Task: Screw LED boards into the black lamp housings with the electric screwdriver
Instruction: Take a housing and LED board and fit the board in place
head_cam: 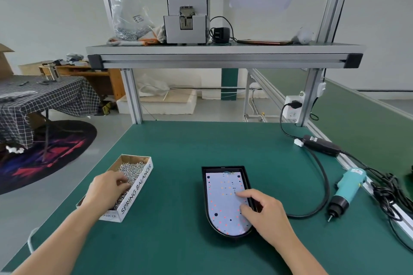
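Observation:
A black lamp housing (pixel 206 207) lies on the green bench in front of me, with a white LED board (pixel 223 203) seated inside it. My right hand (pixel 266 214) rests on the board's right side, its fingertips pressing the board. My left hand (pixel 107 190) reaches into a cardboard box (pixel 136 190) of small silver screws (pixel 131 169), fingers curled among them; whether it pinches a screw is hidden. The teal electric screwdriver (pixel 346 192) lies on the bench at the right, tip toward me, untouched.
The screwdriver's black cable (pixel 321 176) loops behind the housing to a power adapter (pixel 321 146). Tangled cords (pixel 388 194) lie along the right rail. An overhead shelf (pixel 223 53) carries a screw feeder (pixel 186 18) and a bag of screws (pixel 129 18).

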The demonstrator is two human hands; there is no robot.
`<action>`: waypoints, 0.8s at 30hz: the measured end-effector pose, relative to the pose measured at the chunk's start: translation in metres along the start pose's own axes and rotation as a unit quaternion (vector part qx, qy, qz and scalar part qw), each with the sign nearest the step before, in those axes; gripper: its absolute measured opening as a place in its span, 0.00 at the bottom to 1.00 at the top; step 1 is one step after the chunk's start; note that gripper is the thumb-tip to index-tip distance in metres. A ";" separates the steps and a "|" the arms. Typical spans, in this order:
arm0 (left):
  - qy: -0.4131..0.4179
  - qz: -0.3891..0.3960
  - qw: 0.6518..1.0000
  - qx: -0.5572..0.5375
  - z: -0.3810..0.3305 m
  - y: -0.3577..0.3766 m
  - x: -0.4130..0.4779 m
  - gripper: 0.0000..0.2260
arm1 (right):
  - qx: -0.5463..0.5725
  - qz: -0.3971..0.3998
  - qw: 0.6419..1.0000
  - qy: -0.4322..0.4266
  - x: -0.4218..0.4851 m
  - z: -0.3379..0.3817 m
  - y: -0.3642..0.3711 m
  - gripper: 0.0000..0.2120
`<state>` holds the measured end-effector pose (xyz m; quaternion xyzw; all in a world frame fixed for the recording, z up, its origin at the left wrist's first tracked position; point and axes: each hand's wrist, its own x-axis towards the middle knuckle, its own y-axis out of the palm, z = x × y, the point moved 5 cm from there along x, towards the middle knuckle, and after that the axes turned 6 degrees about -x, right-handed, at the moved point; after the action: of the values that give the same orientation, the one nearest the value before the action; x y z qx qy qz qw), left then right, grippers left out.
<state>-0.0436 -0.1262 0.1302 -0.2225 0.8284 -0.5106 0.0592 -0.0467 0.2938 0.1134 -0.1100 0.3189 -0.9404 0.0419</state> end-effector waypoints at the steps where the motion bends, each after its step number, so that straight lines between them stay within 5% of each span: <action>1: 0.001 -0.007 1.000 -0.010 0.001 0.001 0.000 0.08 | -0.002 0.001 1.000 0.000 0.000 0.001 0.000 0.15; 24: -0.017 -0.085 0.994 -0.060 0.006 -0.003 -0.004 0.11 | 0.009 0.006 1.000 0.009 0.000 -0.005 0.000 0.14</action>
<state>-0.0374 -0.1309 0.1297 -0.3039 0.8347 -0.4590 0.0155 -0.0481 0.2965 0.1098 -0.0988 0.3110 -0.9441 0.0458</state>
